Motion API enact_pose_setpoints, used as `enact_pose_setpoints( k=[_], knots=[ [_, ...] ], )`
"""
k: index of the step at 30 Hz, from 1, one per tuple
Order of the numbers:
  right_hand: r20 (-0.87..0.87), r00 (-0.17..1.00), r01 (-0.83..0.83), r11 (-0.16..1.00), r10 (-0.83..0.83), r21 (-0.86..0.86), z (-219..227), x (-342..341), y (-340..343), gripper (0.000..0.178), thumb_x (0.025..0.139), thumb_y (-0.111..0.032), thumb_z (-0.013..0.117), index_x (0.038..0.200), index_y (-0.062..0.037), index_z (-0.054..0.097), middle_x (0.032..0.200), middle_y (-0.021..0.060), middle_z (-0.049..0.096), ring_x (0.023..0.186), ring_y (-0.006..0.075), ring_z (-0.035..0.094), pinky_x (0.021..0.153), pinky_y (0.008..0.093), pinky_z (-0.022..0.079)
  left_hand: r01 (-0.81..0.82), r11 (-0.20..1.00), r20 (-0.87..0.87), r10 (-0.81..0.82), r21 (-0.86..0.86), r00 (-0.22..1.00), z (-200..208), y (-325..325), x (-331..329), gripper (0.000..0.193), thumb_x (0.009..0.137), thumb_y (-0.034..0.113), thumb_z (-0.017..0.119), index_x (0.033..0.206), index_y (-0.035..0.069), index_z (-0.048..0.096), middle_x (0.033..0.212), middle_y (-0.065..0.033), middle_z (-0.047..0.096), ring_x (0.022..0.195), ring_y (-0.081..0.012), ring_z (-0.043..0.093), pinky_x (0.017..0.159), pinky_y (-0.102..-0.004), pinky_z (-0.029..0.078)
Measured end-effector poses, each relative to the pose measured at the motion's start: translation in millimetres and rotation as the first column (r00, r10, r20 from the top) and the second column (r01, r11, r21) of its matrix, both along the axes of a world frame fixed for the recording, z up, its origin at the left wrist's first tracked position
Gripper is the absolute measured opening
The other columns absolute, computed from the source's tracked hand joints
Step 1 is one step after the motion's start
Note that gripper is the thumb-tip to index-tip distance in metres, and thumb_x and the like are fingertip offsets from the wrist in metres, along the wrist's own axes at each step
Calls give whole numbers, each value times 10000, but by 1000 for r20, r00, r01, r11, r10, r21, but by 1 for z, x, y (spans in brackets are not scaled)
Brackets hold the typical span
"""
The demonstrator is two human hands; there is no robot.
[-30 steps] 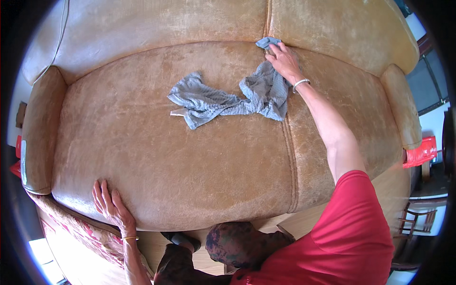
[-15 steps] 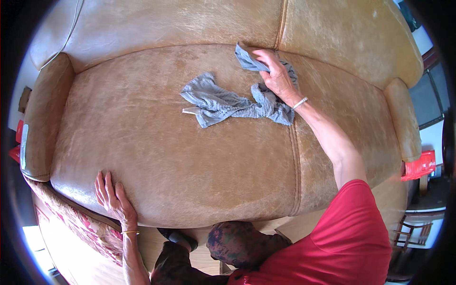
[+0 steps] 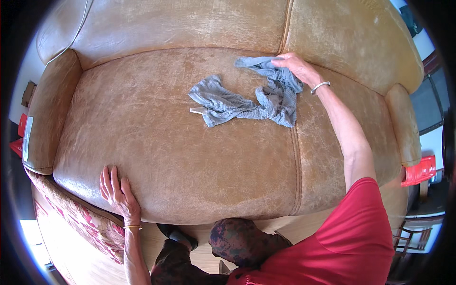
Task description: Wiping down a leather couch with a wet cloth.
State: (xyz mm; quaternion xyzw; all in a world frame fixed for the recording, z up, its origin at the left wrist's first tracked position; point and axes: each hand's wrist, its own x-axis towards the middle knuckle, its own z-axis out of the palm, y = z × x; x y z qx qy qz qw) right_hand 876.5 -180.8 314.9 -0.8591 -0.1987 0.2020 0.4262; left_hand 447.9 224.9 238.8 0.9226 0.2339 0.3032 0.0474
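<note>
A crumpled grey-blue cloth (image 3: 278, 102) with a small white tag lies on the seat of a worn tan leather sofa (image 3: 180, 156), close to the seam between the cushions. My right hand (image 3: 297, 67) grips the cloth's far edge near the backrest, thumb and fingers closed on the fabric. Part of the cloth is hidden under that hand. At the front left of the seat, my left hand (image 3: 118, 192) rests flat on the leather, its fingers stretched out and holding nothing.
The sofa's left armrest (image 3: 54, 111) and right armrest (image 3: 403, 123) bound the seat. A pale cord (image 3: 78, 31) hangs over the backrest at the far left. Floral fabric (image 3: 90, 228) sits at the front left. A red object (image 3: 419, 171) is beyond the right armrest.
My right hand has moved to the right with the cloth's far edge, spreading that part of the fabric. My left hand stays on the seat. The view has shifted slightly.
</note>
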Motion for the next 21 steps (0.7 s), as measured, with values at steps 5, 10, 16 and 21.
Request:
enact_pose_setpoints(
  k=[5,10,16,21],
  knots=[
    [208,955,218,976,-212,-4,35,5,-2,292,823,-257,659,1001,-25,655,871,91,672,794,163,626,728,309,486,-1,1000,-7,1,15,1000,-1,0,-1,392,847,175,492,1201,20,564,1346,-158,454,1264,-331,377,1074,-440,212],
    [939,217,576,812,-266,97,40,3,4,291,763,-180,631,1015,-36,646,767,110,648,725,256,634,660,377,490,-3,1000,1,3,13,1000,-3,-1,-2,392,843,173,497,1197,19,565,1342,-161,458,1261,-330,381,1073,-438,213],
    [677,698,314,949,-233,3,0,-42,21,131,774,-138,583,830,-86,690,693,105,659,627,250,627,598,393,490,0,1000,-1,0,15,1000,0,-1,-1,389,845,176,501,1194,18,570,1339,-162,461,1259,-331,385,1072,-434,215],
    [734,678,371,844,39,-388,-26,-23,-1,171,769,-156,546,769,-72,695,753,166,654,705,334,638,651,431,495,7,1000,2,-7,5,1000,-3,0,1,392,839,173,503,1194,18,569,1341,-160,460,1262,-332,380,1072,-436,214]
  ],
)
